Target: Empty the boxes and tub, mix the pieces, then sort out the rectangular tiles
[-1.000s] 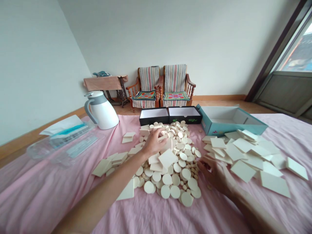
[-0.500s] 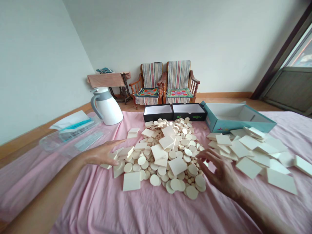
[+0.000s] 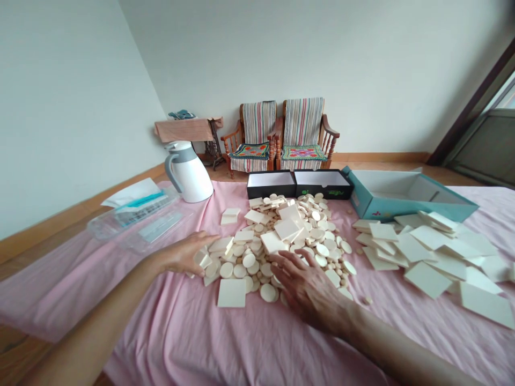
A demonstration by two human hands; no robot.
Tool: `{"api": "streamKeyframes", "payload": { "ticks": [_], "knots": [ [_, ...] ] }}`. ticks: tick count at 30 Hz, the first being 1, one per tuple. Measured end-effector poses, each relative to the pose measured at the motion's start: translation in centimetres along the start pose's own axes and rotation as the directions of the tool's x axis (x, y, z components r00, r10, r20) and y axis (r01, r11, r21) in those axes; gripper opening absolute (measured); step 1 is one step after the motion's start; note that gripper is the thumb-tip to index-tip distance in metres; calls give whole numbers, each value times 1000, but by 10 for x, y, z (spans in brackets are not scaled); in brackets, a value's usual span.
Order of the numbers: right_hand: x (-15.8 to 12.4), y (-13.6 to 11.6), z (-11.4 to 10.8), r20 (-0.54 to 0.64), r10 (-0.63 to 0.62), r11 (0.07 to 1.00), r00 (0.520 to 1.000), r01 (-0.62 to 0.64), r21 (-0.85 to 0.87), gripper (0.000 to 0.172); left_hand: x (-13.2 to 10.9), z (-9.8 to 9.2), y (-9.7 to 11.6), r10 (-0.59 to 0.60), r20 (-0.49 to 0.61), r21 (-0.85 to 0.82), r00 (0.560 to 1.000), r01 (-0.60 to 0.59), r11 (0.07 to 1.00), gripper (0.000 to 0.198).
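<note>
While both hands lie on the heap of cream pieces point(image 3: 289, 236) in the middle of the desk point(image 3: 181, 338), nothing is gripped. The left hand point(image 3: 188, 256) is loosely cupped, palm down, over small squares at the heap's left edge. The right hand point(image 3: 308, 284) is spread flat and open on discs point(image 3: 245, 262) at its near edge. One square tile point(image 3: 231, 292) lies apart, just in front of the heap. The sorting seems best done with shallow, flat sweeps — fingers kept together so that small discs are not let through — and with squares lifted off the top first. Pushes toward the desk's near edge should be kept short, lest pieces be pushed off.
</note>
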State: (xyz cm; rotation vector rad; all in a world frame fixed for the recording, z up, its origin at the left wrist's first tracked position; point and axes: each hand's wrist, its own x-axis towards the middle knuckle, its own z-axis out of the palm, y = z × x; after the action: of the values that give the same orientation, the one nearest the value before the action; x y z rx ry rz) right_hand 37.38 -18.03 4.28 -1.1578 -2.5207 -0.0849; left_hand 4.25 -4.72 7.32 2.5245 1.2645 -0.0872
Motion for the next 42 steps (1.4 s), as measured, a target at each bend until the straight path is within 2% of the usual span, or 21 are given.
{"api": "streamKeyframes", "payload": {
  "ticks": [5,10,14,20,26,31,37,39,42],
  "knots": [
    [12,19,-3,-70,-10,990,997,0,-142,31,11,-2,-1,-19,-4,-19,1000,19,1000,83],
    [21,49,-4,-87,107,970,990,-124,-210,30,31,-5,-3,11,41,-52,999,-9,999,74],
    [13,60,-4,-153,193,962,969,-217,-163,34,46,-4,-4,20,38,-121,999,-15,993,59],
    [-21,70,-6,-303,264,953,916,-296,-63,30,57,-1,3,39,70,-270,997,-18,963,40],
    [-36,84,-2,-303,372,926,877,-371,65,25,67,0,12,36,72,-362,997,-8,932,34],
    [-36,86,1,-283,397,917,873,-386,96,25,87,0,29,73,24,-432,997,-55,900,36],
    [-41,90,4,-276,405,914,872,-394,96,25,128,4,65,105,-99,-498,990,-140,856,34],
    [-42,91,3,-273,404,915,873,-393,95,25,143,5,79,112,-167,-515,980,-184,837,38],
    [-42,93,3,-278,398,917,874,-387,95,25,155,5,96,98,-262,-521,960,-226,823,56]
  ]
}}
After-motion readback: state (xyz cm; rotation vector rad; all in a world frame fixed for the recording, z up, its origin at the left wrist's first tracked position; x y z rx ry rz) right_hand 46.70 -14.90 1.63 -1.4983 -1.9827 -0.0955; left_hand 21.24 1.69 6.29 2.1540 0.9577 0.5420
